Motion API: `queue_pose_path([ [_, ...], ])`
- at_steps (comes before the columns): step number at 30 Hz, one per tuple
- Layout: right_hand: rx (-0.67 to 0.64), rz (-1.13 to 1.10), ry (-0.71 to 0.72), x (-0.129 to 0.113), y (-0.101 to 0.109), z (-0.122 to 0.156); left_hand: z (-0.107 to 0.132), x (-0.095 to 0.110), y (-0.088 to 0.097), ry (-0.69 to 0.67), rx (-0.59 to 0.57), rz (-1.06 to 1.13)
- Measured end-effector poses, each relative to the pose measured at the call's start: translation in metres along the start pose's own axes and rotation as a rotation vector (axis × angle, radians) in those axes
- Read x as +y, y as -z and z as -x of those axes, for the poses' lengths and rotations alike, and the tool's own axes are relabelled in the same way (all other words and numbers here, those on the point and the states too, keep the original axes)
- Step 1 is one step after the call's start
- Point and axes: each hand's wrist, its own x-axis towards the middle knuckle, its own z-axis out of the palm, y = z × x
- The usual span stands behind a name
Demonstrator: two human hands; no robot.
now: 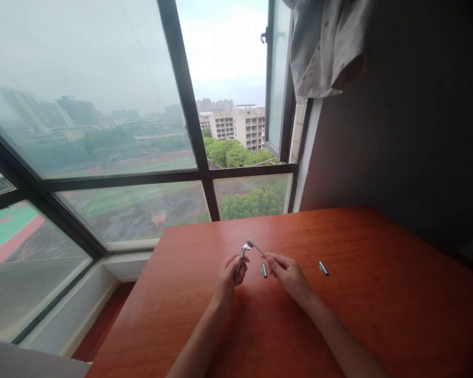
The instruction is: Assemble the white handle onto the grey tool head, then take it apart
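My left hand is closed around the handle of a razor, which tilts up with its silvery head end at the top. In my right hand is a thin grey stick-like brush, pinched between the fingers. The brush's tip meets the razor's head end; its bristles are too small to make out. Just left of my right fingers, a small green-and-black razor cartridge lies on the table. A second razor cartridge lies farther right, apart from both hands.
Both hands are above a reddish-brown wooden table. Dark-framed windows stand behind and to the left, one pane open. A grey cloth hangs at the upper right, beside a dark wall.
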Motion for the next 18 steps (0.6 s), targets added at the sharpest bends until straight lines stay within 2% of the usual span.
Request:
queue_pose_path([
  [11, -0.064, -0.037, -0.003, -0.0053, 0.0004, 0.0029, -0.0003, 0.0023, -0.0009, 0.006, 0.026, 0.011],
  [18, 0.011, 0.009, 0.002, -0.0034, 0.0001, 0.0013, 0.0014, 0.0030, -0.0023, 0.018, 0.000, 0.023],
])
